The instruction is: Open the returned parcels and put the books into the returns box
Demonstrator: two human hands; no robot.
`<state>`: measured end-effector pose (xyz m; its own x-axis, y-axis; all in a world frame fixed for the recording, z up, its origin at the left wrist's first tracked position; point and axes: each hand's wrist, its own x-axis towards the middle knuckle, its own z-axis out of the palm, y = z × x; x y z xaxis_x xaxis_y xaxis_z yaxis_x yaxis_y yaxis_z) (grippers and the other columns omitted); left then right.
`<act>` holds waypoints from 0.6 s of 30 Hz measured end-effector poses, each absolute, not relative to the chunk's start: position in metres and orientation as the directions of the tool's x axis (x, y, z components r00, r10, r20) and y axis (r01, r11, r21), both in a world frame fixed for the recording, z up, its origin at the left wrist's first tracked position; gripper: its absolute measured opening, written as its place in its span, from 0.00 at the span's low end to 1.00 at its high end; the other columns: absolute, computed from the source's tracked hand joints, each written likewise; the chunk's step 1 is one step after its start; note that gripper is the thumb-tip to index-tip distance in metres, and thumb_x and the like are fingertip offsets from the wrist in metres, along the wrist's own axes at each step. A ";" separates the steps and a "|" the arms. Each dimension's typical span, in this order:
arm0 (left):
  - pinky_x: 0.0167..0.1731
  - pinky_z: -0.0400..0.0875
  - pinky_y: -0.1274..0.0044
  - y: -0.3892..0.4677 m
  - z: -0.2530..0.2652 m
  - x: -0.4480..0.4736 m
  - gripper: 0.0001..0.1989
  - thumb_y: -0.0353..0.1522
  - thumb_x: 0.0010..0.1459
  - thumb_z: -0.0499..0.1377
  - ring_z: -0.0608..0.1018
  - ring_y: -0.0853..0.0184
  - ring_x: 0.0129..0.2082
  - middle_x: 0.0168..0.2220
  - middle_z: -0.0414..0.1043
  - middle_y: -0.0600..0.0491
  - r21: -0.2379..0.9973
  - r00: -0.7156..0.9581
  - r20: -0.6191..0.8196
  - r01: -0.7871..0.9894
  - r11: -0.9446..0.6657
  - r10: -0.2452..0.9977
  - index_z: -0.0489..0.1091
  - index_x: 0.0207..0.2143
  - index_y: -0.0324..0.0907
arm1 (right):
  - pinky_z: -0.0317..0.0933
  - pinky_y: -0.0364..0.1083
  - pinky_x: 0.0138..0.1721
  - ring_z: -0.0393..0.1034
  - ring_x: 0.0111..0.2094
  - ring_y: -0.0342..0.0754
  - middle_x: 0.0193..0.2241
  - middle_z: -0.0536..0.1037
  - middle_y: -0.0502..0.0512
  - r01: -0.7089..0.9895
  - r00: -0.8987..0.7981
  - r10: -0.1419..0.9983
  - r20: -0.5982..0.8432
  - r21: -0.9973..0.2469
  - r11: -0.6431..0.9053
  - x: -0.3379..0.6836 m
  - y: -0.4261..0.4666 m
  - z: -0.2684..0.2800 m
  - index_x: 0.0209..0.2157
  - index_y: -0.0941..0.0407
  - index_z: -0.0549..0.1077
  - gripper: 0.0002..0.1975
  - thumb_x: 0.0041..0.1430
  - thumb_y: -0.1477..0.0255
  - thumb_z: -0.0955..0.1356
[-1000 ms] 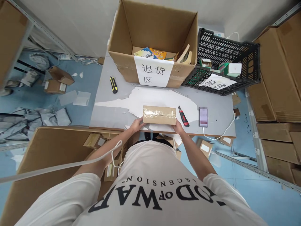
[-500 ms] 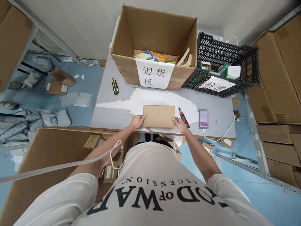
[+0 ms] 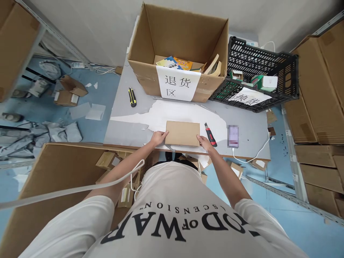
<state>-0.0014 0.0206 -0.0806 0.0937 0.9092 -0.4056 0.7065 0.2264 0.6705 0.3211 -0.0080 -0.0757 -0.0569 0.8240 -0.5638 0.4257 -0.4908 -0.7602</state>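
Observation:
A flat brown cardboard box (image 3: 182,133) is between my hands, over the front part of the table (image 3: 120,134). Its left edge is gripped by my left hand (image 3: 159,138), thumb on top and fingers curled at the side. My right hand (image 3: 204,142) pinches the opposite edge near the front corner. Just right of that hand lies a red and black utility knife (image 3: 211,135). Farther right a phone (image 3: 233,136) rests on the table with a white cable plugged in. A yellow and black utility knife (image 3: 132,97) lies at the back left.
A large open carton (image 3: 145,80) holding books stands at the table's back. Beside it a black plastic crate (image 3: 287,82) contains small boxes. Below the table's left front is another big carton (image 3: 61,175) with parcels. A white flexible arm (image 3: 80,186) crosses above my left forearm.
The cardboard box has tilted slightly, and its left edge is a little farther right, with my left hand following. Both hands keep their hold. The whole view has shifted slightly.

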 end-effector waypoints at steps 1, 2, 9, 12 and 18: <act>0.33 0.68 0.74 0.021 -0.083 -0.002 0.31 0.55 0.55 0.49 0.77 0.59 0.29 0.20 0.74 0.48 0.684 0.089 -0.406 0.690 0.238 0.909 0.75 0.20 0.40 | 0.68 0.47 0.37 0.73 0.31 0.47 0.29 0.78 0.54 0.401 -0.050 0.816 -0.576 -0.760 -0.512 0.322 -0.009 -0.077 0.36 0.55 0.73 0.29 0.55 0.43 0.61; 0.34 0.69 0.74 0.020 -0.086 -0.003 0.31 0.54 0.56 0.49 0.77 0.59 0.30 0.20 0.74 0.48 0.695 0.084 -0.408 0.675 0.249 0.909 0.76 0.21 0.40 | 0.69 0.47 0.39 0.74 0.33 0.48 0.31 0.79 0.55 0.371 -0.043 0.807 -0.588 -0.760 -0.534 0.322 -0.009 -0.079 0.37 0.55 0.73 0.28 0.55 0.44 0.61; 0.47 0.70 0.71 -0.003 -0.107 -0.024 0.26 0.43 0.53 0.54 0.78 0.56 0.46 0.41 0.79 0.46 0.751 0.129 -0.397 0.615 0.241 0.909 0.75 0.48 0.38 | 0.67 0.55 0.49 0.75 0.43 0.52 0.46 0.77 0.63 0.355 0.042 0.878 -0.476 -0.815 -0.458 0.334 -0.027 -0.106 0.50 0.57 0.70 0.23 0.61 0.58 0.60; 0.54 0.66 0.68 -0.018 -0.111 -0.029 0.33 0.37 0.42 0.62 0.75 0.53 0.52 0.49 0.76 0.44 0.771 0.200 -0.381 0.608 0.190 0.903 0.71 0.54 0.39 | 0.60 0.57 0.57 0.69 0.52 0.54 0.56 0.70 0.62 0.411 0.041 0.903 -0.428 -0.816 -0.406 0.336 -0.039 -0.113 0.57 0.55 0.66 0.29 0.50 0.69 0.68; 0.58 0.63 0.66 -0.026 -0.108 -0.011 0.29 0.38 0.46 0.64 0.70 0.51 0.58 0.54 0.72 0.51 0.848 0.268 -0.319 0.508 0.148 0.909 0.71 0.53 0.46 | 0.55 0.59 0.60 0.64 0.57 0.56 0.54 0.71 0.59 0.545 -0.078 0.934 -0.349 -0.800 -0.253 0.322 -0.047 -0.114 0.58 0.53 0.64 0.31 0.50 0.74 0.67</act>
